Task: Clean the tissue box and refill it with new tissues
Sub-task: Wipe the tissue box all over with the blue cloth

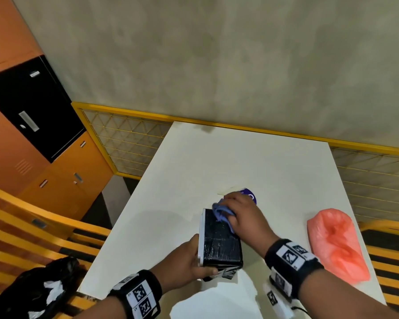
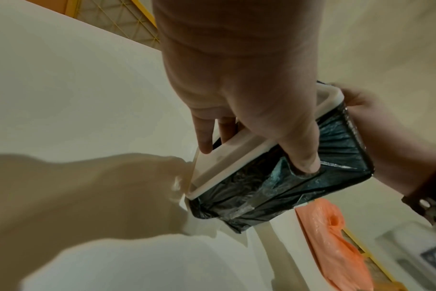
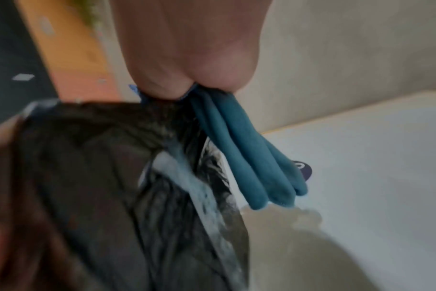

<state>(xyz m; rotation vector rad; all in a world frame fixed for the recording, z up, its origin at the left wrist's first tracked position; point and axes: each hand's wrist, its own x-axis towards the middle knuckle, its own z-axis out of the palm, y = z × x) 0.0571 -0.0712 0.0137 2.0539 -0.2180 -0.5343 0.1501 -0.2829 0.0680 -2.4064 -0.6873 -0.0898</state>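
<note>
A white table [image 1: 251, 162] stood against a grey wall, with orange lockers [image 1: 62, 180] at the left and a yellow mesh barrier [image 1: 124, 139] behind. On its right side lay a pink plastic bag [image 1: 336, 242], its contents hidden. Near the front edge the tissue box [image 1: 219, 242], wrapped in black plastic with a white rim, stood tipped on its side. The left hand [image 1: 187, 261] gripped it at the near end, thumb on the black wrap and fingers curled over the rim. The right hand [image 1: 242, 215] clutched a bunched blue cloth [image 1: 221, 212] against the box's far end. A purple-labelled object [image 1: 249, 194] behind that hand was mostly hidden. The right wrist view was blurred.
</note>
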